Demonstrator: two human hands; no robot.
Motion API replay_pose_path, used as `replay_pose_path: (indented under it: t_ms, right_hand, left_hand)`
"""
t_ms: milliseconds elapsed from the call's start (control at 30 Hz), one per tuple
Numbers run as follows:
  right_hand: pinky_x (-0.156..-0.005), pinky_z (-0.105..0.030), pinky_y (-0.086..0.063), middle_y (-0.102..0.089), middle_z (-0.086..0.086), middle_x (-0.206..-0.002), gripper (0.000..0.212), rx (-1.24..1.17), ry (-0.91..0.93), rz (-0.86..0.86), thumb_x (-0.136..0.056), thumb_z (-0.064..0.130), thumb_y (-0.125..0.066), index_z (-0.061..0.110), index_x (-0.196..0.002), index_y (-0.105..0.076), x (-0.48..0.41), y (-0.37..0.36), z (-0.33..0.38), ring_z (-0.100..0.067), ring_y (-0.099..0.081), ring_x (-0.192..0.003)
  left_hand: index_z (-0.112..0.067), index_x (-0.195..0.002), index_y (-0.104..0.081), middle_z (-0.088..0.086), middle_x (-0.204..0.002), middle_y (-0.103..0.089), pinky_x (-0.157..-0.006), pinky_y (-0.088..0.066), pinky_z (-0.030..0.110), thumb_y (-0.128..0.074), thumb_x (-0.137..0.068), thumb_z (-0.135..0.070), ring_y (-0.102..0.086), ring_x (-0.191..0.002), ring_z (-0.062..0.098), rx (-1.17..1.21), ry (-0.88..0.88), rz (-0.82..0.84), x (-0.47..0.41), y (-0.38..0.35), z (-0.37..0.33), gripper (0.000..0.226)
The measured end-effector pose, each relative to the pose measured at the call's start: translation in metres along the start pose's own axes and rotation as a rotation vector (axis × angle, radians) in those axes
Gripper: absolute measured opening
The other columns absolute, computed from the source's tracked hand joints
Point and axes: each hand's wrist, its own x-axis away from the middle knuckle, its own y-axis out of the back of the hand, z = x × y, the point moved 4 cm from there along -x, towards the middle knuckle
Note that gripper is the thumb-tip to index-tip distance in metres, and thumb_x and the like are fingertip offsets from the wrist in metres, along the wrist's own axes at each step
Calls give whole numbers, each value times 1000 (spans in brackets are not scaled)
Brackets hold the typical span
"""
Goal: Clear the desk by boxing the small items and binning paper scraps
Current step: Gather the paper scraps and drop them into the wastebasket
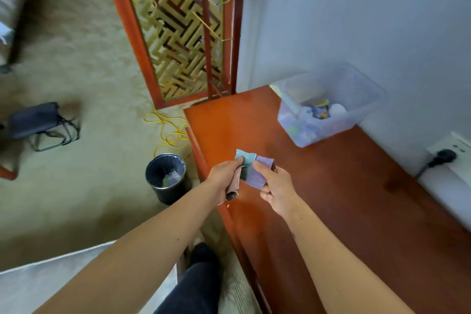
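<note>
My left hand and my right hand meet above the near left edge of the red-brown desk. Between them are coloured paper scraps: a teal piece and a pink piece pinched in the left hand, a purple piece pinched in the right. A clear plastic box with several small items inside stands at the desk's far end by the wall. On the carpet left of the desk sits a black round bin with scraps in it.
A white power strip with a black plug lies along the wall at right. A yellow cable curls on the carpet near the bin. A red-framed lattice screen stands beyond the desk. A dark folding stool is at left.
</note>
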Motion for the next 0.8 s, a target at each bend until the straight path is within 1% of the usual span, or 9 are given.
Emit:
replay_pose_path:
  t_ms: [100, 167, 233, 333, 400, 467, 600, 667, 800]
  right_hand:
    - [-33, -19, -24, -49, 4, -50, 9, 34, -17, 15, -89, 19, -69, 14, -87, -61, -49, -50, 14, -5, -34, -33]
    - [-36, -19, -24, -51, 3, -52, 14, 68, -43, 27, -88, 21, -69, 11, -95, -62, -84, -82, 21, -7, -34, -36]
    - [-39, -20, -24, -52, 1, -57, 17, 106, -80, 33, -88, 22, -69, 10, -98, -61, -120, -114, 28, -8, -33, -40]
    - [-37, -19, -22, -47, -1, -56, 12, 146, -132, 53, -88, 18, -69, 11, -90, -60, -169, -167, 33, -7, -31, -36]
    - [-36, -17, -20, -43, -2, -56, 13, 162, -154, 83, -88, 17, -69, 11, -86, -57, -199, -204, 35, -7, -29, -35]
    - [-35, -16, -18, -41, -2, -56, 13, 181, -186, 109, -88, 16, -68, 11, -83, -56, -226, -240, 34, -7, -28, -34]
    - [-34, -15, -18, -45, -5, -60, 13, 219, -246, 175, -88, 15, -67, 15, -81, -56, -273, -307, 26, -6, -27, -32]
    - [-34, -14, -17, -43, -5, -61, 14, 226, -275, 192, -87, 14, -67, 16, -80, -55, -295, -334, 16, -6, -26, -32]
    - [-36, -14, -17, -45, -3, -57, 21, 271, -360, 186, -87, 13, -68, 17, -72, -53, -343, -373, -16, -7, -27, -35]
  left_hand:
    - [-15, -88, -64, 6, -74, -57, -42, -32, 21, -65, -85, -46, -43, -41, 12, 18, 28, -38, -46, 40, -29, 31]
    - [-16, -89, -64, 4, -73, -57, -42, -32, 21, -65, -86, -44, -43, -44, 12, 38, 39, -55, -78, 65, -49, 29]
    - [-16, -88, -64, 2, -71, -57, -44, -32, 21, -64, -87, -44, -44, -45, 11, 75, 61, -85, -106, 90, -68, 27]
    - [-17, -79, -60, -2, -60, -54, -46, -31, 22, -61, -91, -40, -44, -42, 9, 165, 105, -134, -144, 134, -89, 26]
    - [-18, -71, -56, -5, -51, -51, -42, -32, 20, -58, -94, -36, -43, -36, 6, 217, 129, -146, -168, 164, -102, 29]
    - [-19, -68, -53, -8, -44, -50, -36, -31, 16, -55, -96, -34, -43, -32, 4, 264, 136, -159, -190, 193, -115, 32]
    - [-18, -71, -54, -7, -47, -50, -35, -29, 16, -53, -97, -32, -41, -33, 6, 345, 110, -207, -232, 251, -131, 29]
    - [-17, -75, -54, -6, -48, -50, -36, -31, 16, -52, -97, -32, -42, -34, 8, 382, 125, -224, -254, 277, -131, 27]
    - [-16, -74, -53, -6, -45, -51, -35, -32, 11, -47, -100, -25, -45, -32, 6, 439, 128, -266, -298, 321, -115, 28]
